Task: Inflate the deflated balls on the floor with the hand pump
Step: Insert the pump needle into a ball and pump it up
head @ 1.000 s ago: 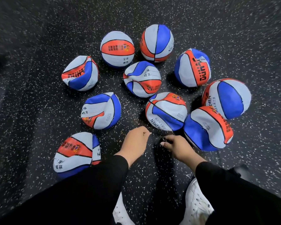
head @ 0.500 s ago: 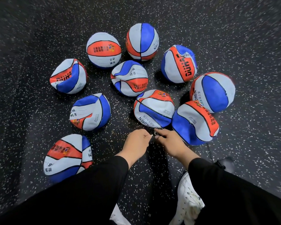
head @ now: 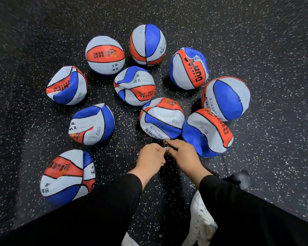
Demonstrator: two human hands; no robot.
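Note:
Several dented red, white and blue balls lie on the black speckled floor. The nearest one, marked "CHILDREN" [head: 161, 119], sits just beyond my hands. My left hand [head: 150, 159] and my right hand [head: 184, 155] meet fingertip to fingertip, both pinching a small dark pump nozzle [head: 165, 145] with a metal tip. The nozzle hovers at the near edge of that ball; I cannot tell if it touches. A thin black hose [head: 225, 166] runs on the right to a dark pump part [head: 240, 178] on the floor.
A deflated ball [head: 207, 133] lies right of my right hand and another one [head: 68, 176] near my left sleeve. A fuller ball [head: 105, 55] sits at the back. My white shoe [head: 201, 221] is at the bottom.
My two hands were apart and have come together on the nozzle. They have moved slightly forward toward the "CHILDREN" ball. The view has shifted a little.

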